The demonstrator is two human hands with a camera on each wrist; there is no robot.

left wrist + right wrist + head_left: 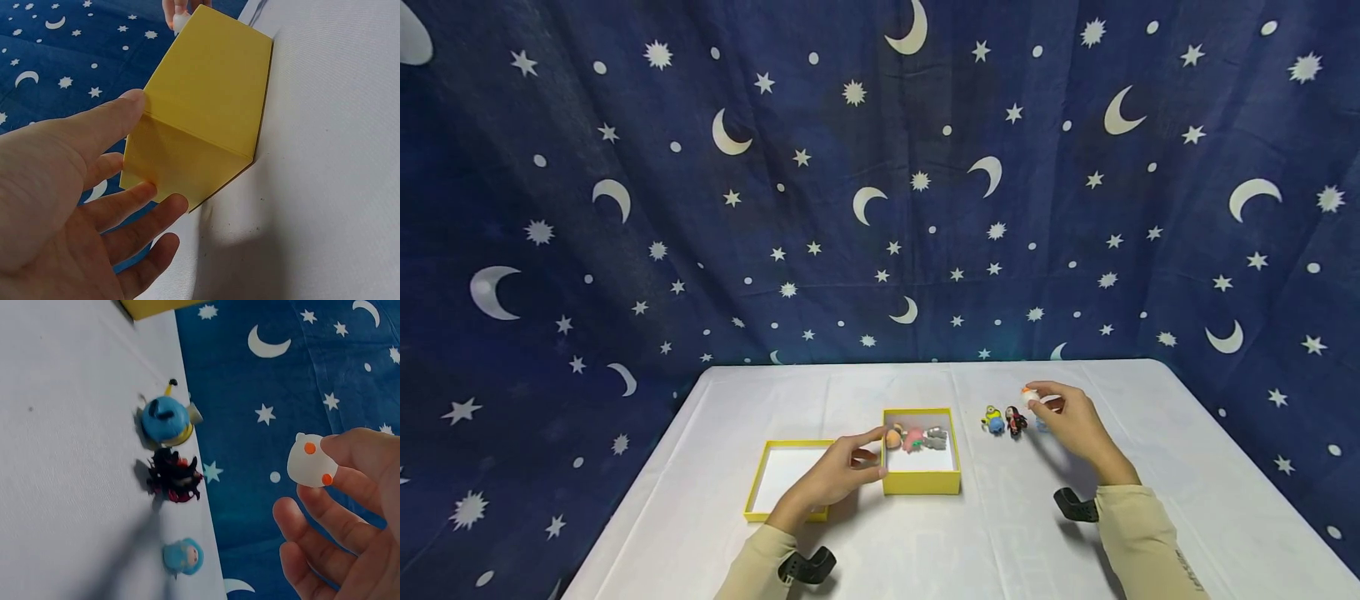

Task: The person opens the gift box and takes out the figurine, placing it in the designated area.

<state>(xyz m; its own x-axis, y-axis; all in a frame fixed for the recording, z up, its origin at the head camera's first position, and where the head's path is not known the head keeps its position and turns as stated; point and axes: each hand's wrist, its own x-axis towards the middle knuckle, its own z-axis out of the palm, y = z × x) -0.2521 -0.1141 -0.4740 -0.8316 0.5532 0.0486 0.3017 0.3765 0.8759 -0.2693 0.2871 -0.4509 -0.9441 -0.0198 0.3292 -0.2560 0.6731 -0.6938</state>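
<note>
My right hand [1071, 417] is raised above the right of the table and pinches a small white toy figure [306, 465] with orange feet between thumb and fingers. Below it stand a yellow and blue minion figure [994, 420], a dark figure with red parts [1016, 422] and a light blue figure [183, 556], partly hidden by the hand in the head view. My left hand [838, 473] rests against the left side of a yellow box [921, 483], fingers loosely extended. Inside the box lie an orange-brown figure [893, 437], a pink figure [913, 439] and a grey figure [936, 438].
A yellow-rimmed box lid [782, 479] with a white inside lies left of the box, partly behind my left forearm. White cloth [985, 533] covers the table. A dark blue curtain [820, 208] with moons and stars hangs behind the table's far edge.
</note>
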